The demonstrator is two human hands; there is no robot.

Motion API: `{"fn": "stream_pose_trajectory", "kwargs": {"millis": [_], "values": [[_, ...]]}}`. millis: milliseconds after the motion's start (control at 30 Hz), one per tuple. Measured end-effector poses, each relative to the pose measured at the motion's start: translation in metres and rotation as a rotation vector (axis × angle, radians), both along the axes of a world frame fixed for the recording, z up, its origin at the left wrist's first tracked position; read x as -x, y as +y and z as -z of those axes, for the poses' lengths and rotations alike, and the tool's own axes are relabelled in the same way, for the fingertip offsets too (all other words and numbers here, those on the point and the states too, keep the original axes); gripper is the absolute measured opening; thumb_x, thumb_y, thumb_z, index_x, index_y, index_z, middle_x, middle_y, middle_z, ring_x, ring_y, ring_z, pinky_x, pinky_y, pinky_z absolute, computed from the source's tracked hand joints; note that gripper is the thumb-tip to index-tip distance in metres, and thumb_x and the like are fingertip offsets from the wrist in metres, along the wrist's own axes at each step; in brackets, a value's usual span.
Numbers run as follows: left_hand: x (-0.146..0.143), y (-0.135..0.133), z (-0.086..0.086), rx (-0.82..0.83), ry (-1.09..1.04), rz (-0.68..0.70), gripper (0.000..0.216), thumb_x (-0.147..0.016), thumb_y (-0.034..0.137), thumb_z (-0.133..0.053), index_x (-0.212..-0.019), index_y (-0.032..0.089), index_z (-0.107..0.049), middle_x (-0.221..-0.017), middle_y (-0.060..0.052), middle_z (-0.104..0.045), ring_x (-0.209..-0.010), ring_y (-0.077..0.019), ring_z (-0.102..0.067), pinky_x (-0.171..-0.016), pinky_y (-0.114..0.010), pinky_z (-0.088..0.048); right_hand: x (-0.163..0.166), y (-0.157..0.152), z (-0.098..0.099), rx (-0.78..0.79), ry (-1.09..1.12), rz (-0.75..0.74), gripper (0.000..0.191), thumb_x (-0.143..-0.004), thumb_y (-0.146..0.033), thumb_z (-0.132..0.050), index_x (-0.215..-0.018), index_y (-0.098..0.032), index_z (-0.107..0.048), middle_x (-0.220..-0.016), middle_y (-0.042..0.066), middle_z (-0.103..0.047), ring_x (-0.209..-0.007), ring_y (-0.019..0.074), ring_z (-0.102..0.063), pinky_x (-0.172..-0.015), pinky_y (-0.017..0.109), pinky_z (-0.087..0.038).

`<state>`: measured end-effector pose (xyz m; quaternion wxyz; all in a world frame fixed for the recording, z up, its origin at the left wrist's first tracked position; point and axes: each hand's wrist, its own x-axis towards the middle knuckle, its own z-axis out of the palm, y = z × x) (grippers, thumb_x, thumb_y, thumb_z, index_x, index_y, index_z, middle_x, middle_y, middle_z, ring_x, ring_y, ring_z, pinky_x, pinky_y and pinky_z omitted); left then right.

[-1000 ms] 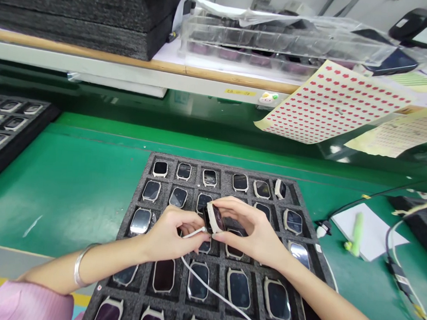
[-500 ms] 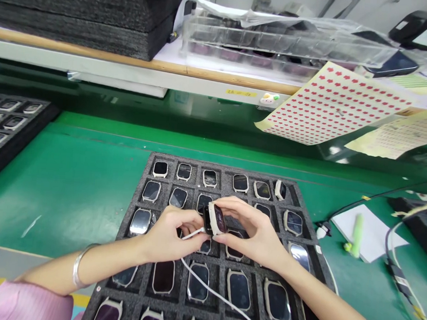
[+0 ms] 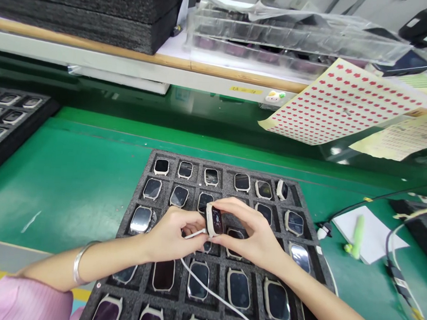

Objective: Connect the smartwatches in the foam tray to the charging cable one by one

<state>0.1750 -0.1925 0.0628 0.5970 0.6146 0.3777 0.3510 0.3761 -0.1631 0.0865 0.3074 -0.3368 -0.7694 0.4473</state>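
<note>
Over the foam tray, my right hand (image 3: 254, 231) pinches a smartwatch body (image 3: 214, 221) by its edges, thumb below and fingers above. The watch stands on edge, its dark screen turned to the right with some small light marks showing. My left hand (image 3: 175, 233) is closed on the end of a white charging cable (image 3: 219, 292), held up to the back of the watch. The cable's head is hidden between the fingers and the watch. Below both hands, the dark grey foam tray (image 3: 219, 263) holds many strapless watch bodies in its compartments, mostly screen up.
A second foam tray (image 3: 9, 146) of watches lies at the left on the green table (image 3: 80, 185). White paper with a light green pen (image 3: 358, 236) and several cables (image 3: 397, 275) lie at the right. A shelf (image 3: 205, 71) with black foam blocks (image 3: 99, 15) and clear trays (image 3: 291, 41) runs behind.
The watch has come flush towards my left fingers; the dark part seen behind it before is now covered. Light marks show on its screen. Both hands stay nearly in place.
</note>
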Motion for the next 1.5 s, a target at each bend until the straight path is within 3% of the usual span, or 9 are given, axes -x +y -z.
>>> {"fn": "stream_pose_trajectory", "kwargs": {"millis": [300, 433, 533, 667, 867, 1133, 1333, 1500], "values": [[-0.002, -0.004, 0.0, 0.189, -0.097, 0.023, 0.008, -0.077, 0.013, -0.059, -0.081, 0.009, -0.064, -0.068, -0.007, -0.068, -0.06, -0.0186, -0.069, -0.052, -0.02, -0.056, 0.001, -0.005, 0.006, 0.181, 0.127, -0.036, 0.039, -0.078, -0.025, -0.077, -0.114, -0.019, -0.063, -0.107, 0.008, -0.057, -0.094, 0.0205, -0.061, -0.083, 0.032, -0.054], [-0.001, 0.001, -0.002, 0.311, -0.217, 0.065, 0.012, -0.076, 0.014, -0.064, -0.087, 0.01, -0.062, -0.076, -0.008, -0.068, -0.068, -0.0183, -0.069, -0.059, -0.022, -0.057, 0.001, -0.004, 0.004, 0.05, 0.075, 0.001, 0.039, -0.079, -0.023, -0.075, -0.116, -0.02, -0.062, -0.106, 0.008, -0.057, -0.09, 0.0207, -0.059, -0.077, 0.033, -0.053], [-0.001, 0.005, -0.003, 0.388, -0.322, 0.136, 0.024, -0.076, 0.02, -0.069, -0.096, 0.01, -0.06, -0.089, -0.011, -0.068, -0.082, -0.0211, -0.068, -0.066, -0.026, -0.057, 0.002, -0.003, 0.001, -0.101, -0.008, 0.012, 0.039, -0.081, -0.017, -0.071, -0.119, -0.022, -0.06, -0.107, 0.008, -0.054, -0.095, 0.0212, -0.056, -0.082, 0.035, -0.05], [-0.002, 0.009, -0.004, 0.429, -0.243, 0.075, 0.027, -0.081, 0.033, -0.067, -0.09, 0.009, -0.059, -0.073, -0.01, -0.068, -0.067, -0.0194, -0.068, -0.054, -0.024, -0.056, 0.005, -0.006, 0.002, -0.166, -0.016, -0.008, 0.045, -0.082, -0.018, -0.071, -0.124, -0.023, -0.057, -0.108, 0.007, -0.052, -0.1, 0.022, -0.053, -0.086, 0.037, -0.049], [-0.001, 0.011, -0.003, 0.416, -0.274, 0.029, 0.03, -0.082, 0.037, -0.066, -0.091, 0.011, -0.053, -0.068, -0.007, -0.066, -0.057, -0.017, -0.066, -0.049, -0.021, -0.054, 0.005, -0.007, 0.011, 0.062, 0.051, 0.009, 0.048, -0.084, -0.024, -0.071, -0.128, -0.026, -0.052, -0.11, 0.005, -0.052, -0.085, 0.0172, -0.055, -0.079, 0.032, -0.05], [0.001, 0.01, 0.002, 0.453, -0.312, 0.063, 0.026, -0.086, 0.033, -0.061, -0.093, 0.014, -0.045, -0.065, -0.006, -0.066, -0.042, -0.0136, -0.06, -0.038, -0.017, -0.047, 0.012, -0.012, 0.009, 0.455, 0.138, -0.155, 0.043, -0.098, -0.024, -0.047, -0.138, -0.024, -0.031, -0.078, -0.001, -0.056, -0.062, 0.0126, -0.055, -0.059, 0.026, -0.048], [0.003, 0.013, 0.006, 0.641, -0.397, 0.091, 0.032, -0.083, 0.03, -0.063, -0.105, 0.01, -0.049, -0.062, -0.011, -0.067, -0.041, -0.0135, -0.059, -0.035, -0.013, -0.041, 0.017, -0.011, 0.015, 0.683, 0.306, -0.115, 0.043, -0.093, -0.026, -0.055, -0.133, -0.018, -0.041, -0.063, -0.003, -0.052, -0.048, 0.0087, -0.04, -0.044, 0.019, -0.031], [0.005, 0.014, 0.009, 0.695, -0.408, 0.125, 0.047, -0.08, 0.03, -0.066, -0.117, 0.008, -0.047, -0.063, -0.012, -0.068, -0.042, -0.0145, -0.06, -0.036, -0.014, -0.04, 0.017, -0.009, 0.021, 0.793, 0.358, -0.119, 0.045, -0.09, -0.028, -0.061, -0.131, -0.018, -0.045, -0.061, -0.004, -0.046, -0.049, 0.0083, -0.036, -0.043, 0.018, -0.029]]}}
